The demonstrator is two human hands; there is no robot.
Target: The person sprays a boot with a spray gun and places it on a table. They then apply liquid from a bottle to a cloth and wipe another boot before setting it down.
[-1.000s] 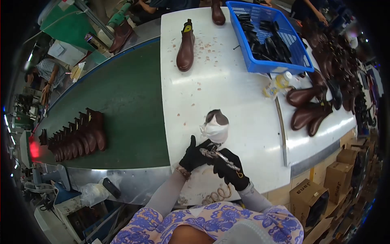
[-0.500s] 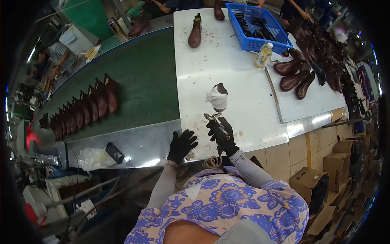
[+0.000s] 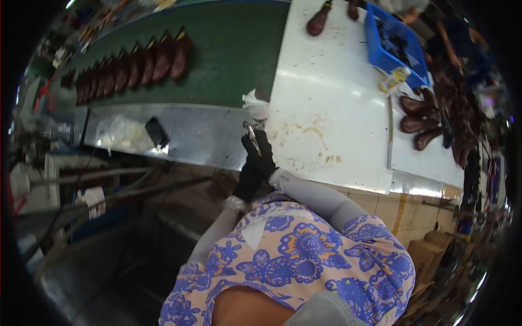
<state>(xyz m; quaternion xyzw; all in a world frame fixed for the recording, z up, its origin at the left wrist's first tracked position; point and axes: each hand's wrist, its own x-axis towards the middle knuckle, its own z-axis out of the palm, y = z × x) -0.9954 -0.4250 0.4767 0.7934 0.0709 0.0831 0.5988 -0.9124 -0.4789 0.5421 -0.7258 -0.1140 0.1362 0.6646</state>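
My right hand (image 3: 259, 151), in a black glove, is closed around the metal handle of a spray gun (image 3: 251, 132). The gun's cup, wrapped in white cloth (image 3: 255, 105), points away from me over the seam between the green belt and the white tabletop. My left hand (image 3: 248, 183), also gloved in black, is close against the right wrist from below. Its fingers are hidden, so I cannot see whether it grips anything. On the green belt (image 3: 228, 54), a row of brown leather boots (image 3: 133, 66) lies to the left.
A blue basket (image 3: 375, 46) of dark pieces stands at the back right, with a yellow-labelled bottle (image 3: 395, 80) beside it. Brown boots (image 3: 421, 122) are heaped on a white board. A black phone (image 3: 156, 132) and a plastic bag (image 3: 124, 133) lie on the metal edge. Cardboard boxes (image 3: 427, 255) stand at right.
My view has turned, shifting the scene. The spray gun has moved left across the white table to the belt's edge. My left hand, spread open before, has come in against the right hand.
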